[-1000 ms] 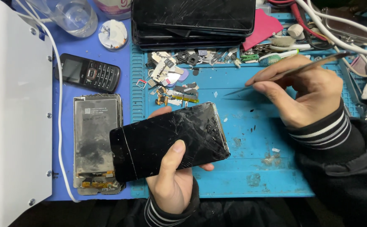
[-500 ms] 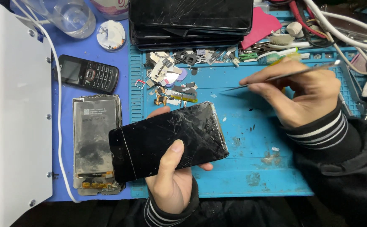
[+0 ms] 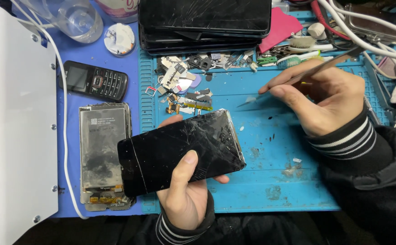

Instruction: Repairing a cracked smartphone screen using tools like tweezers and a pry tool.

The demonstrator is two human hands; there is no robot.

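Note:
My left hand [image 3: 183, 195] grips a black smartphone [image 3: 179, 152] with a badly cracked screen, thumb pressed on the glass, holding it tilted over the blue work mat [image 3: 270, 181]. My right hand [image 3: 325, 97] pinches metal tweezers [image 3: 293, 79], whose tip points left and hovers a short way above and right of the phone's top corner. A small pale sliver shows at the tweezers' tip. Both wrists wear dark sleeves with striped cuffs.
A stripped phone frame [image 3: 103, 156] lies left of the held phone, a small keypad phone [image 3: 94, 81] above it. Loose small parts [image 3: 184, 88] litter the mat's top. Stacked black screens [image 3: 204, 22] sit at the back, cables and tools at right, a white box [image 3: 14, 122] at left.
My right hand with the tweezers has lifted slightly and drifted a little away from the mat. The left hand and cracked phone have stayed almost still.

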